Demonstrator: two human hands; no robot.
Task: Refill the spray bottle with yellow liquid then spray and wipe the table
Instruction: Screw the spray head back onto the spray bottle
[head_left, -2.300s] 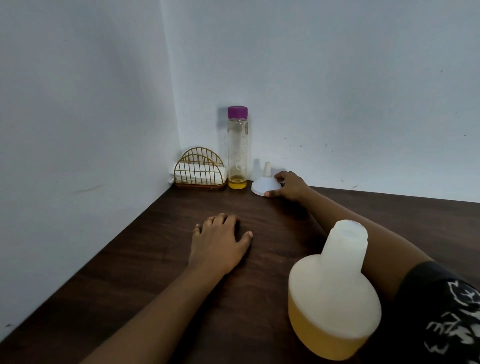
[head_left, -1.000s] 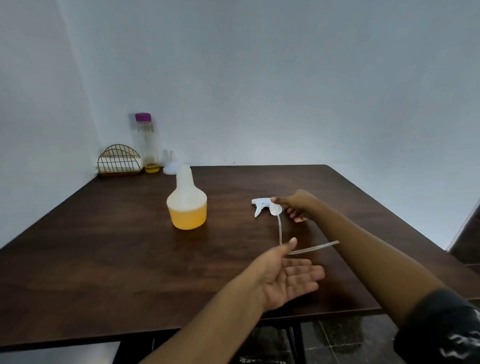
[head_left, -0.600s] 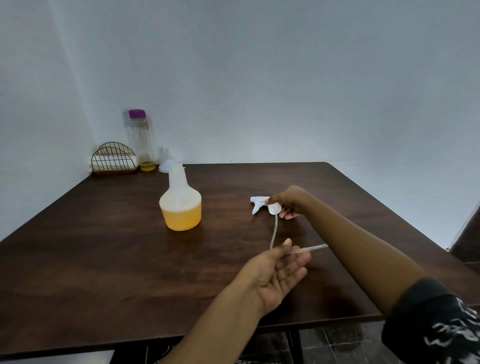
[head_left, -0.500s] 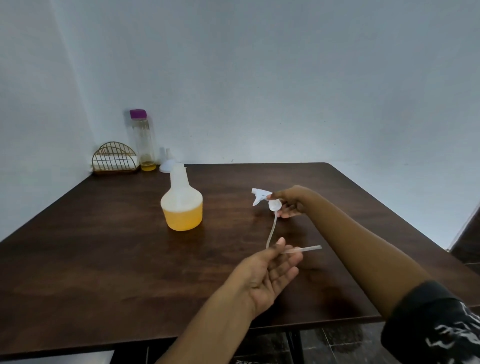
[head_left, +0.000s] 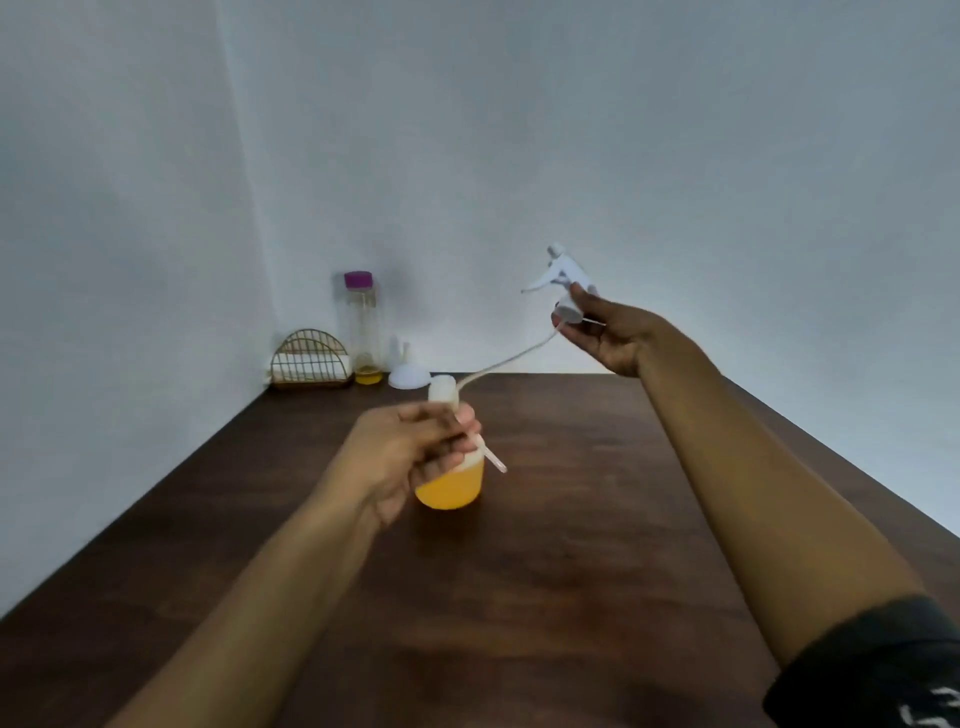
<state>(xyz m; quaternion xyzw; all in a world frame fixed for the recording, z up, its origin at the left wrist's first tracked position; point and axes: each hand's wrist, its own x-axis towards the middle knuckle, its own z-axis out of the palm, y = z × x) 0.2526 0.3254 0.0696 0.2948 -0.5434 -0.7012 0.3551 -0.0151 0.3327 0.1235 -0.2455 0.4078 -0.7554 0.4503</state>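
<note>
In the far left corner of the worktop (head_left: 571, 545), a gold wire holder (head_left: 310, 358) keeps folded white cloths (head_left: 306, 370) (or napkins, hard to tell). Just right of it stands a tall clear bottle (head_left: 362, 327) with a purple cap (head_left: 358, 279). Next comes a white funnel (head_left: 409, 375), mouth down, before pale walls (head_left: 675, 156).

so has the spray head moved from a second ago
Yes: the right hand has lifted the spray head off the table, up above the neck of the bottle.
</note>
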